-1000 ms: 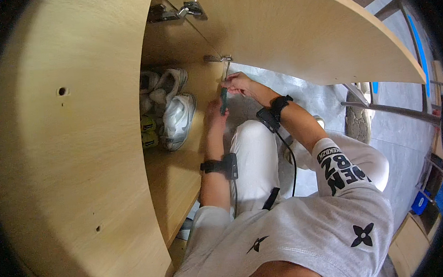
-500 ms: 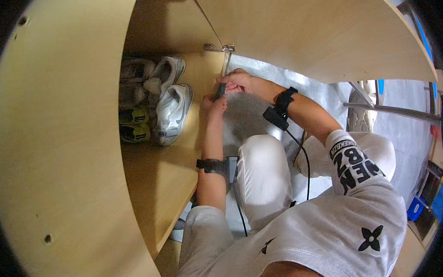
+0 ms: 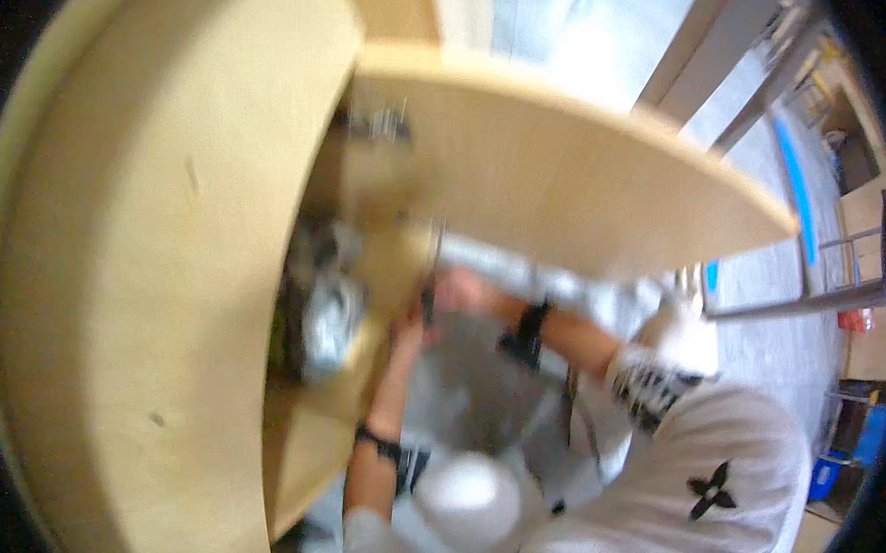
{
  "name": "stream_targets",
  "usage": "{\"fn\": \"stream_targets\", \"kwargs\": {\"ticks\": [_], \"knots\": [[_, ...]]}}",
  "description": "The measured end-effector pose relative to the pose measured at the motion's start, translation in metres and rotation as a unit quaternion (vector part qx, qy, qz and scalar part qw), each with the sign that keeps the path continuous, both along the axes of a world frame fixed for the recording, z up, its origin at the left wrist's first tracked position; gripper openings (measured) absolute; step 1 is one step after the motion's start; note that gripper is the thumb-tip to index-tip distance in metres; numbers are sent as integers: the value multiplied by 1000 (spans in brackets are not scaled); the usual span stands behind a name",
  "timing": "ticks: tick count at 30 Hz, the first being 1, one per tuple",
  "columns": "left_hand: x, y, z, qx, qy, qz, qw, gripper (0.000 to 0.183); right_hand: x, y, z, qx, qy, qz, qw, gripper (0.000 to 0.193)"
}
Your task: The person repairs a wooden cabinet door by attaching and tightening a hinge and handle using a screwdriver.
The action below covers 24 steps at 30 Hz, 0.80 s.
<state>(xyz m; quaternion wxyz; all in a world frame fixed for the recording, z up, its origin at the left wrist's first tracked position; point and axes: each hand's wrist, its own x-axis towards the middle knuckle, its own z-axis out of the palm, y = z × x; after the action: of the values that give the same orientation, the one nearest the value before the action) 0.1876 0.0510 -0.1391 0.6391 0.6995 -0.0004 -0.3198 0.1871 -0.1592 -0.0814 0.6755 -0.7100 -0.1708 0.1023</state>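
The picture is smeared by motion. A screwdriver [image 3: 428, 300] with a dark handle and a thin shaft stands at the front edge of the wooden cabinet shelf [image 3: 377, 265], its shaft pointing away from me beside the open cabinet door [image 3: 578, 184]. My left hand [image 3: 411, 328] is closed round the handle's lower part. Against the handle's upper part, my right hand [image 3: 460, 290] has its fingers closed; their exact grip is blurred. A metal hinge [image 3: 387, 124] shows on the door's inner side, farther off than my hands.
White shoes [image 3: 331, 324] and darker ones lie on the shelf, left of my hands. A broad wooden panel [image 3: 143, 292] fills the left side. Metal bars [image 3: 795, 303] stand at the right over the grey floor [image 3: 758, 360], with a blue bin [image 3: 825, 475] beyond.
The view has shifted, so the hands and shoes appear lower and more of the door's outer edge shows. Both hands stay on the screwdriver.
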Motion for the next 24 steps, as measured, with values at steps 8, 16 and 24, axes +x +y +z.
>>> {"fn": "stream_targets", "kwargs": {"ticks": [8,16,24], "knots": [[-45,-8,23,99,11,-38,994,48,-24,34,-111,-142,-14,-41,989,32],[-21,-4,39,158,27,7,987,26,-12,27,-53,-165,-45,-162,972,19],[-49,-39,215,-14,-8,-24,1000,32,-4,34,-75,71,258,-216,939,14]]}}
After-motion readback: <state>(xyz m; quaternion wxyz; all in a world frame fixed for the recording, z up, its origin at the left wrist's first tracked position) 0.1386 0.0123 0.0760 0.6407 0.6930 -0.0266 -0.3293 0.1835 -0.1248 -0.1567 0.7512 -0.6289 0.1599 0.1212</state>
